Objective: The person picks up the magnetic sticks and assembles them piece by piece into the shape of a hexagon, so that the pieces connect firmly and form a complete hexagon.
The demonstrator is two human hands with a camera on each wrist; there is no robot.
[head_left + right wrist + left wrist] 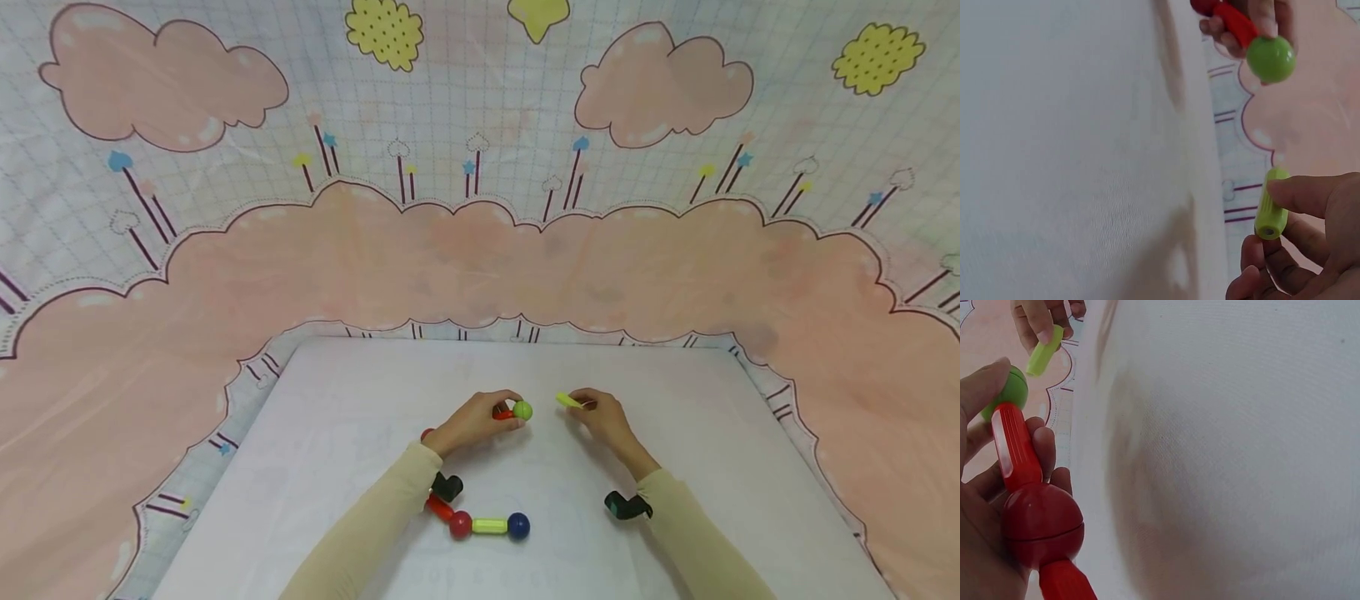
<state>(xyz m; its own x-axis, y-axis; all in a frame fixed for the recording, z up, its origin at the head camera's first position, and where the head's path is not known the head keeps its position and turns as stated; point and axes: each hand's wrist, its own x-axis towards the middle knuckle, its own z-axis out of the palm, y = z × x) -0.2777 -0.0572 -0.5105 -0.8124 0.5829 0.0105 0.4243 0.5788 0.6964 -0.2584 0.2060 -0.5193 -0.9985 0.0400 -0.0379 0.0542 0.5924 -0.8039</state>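
Observation:
My left hand point(477, 419) grips a toy chain of balls and rods. A green ball point(1015, 389) at its tip is pressed by the thumb, followed by a red rod point(1015, 444), a red ball point(1043, 520) and another red rod point(1066, 582). Across a small gap, my right hand point(606, 421) pinches a loose yellow-green rod point(1272, 203) between thumb and fingers. One end of this rod shows a small grey dot and the other points toward the green ball. The two are apart, both held above the white table.
Nearer me on the white table point(570, 467) lie a red ball point(461, 525), a yellow-green rod point(490, 526) and a dark blue ball point(518, 526), joined in a row. A red rod point(438, 507) runs from them under my left sleeve, where its other end is hidden.

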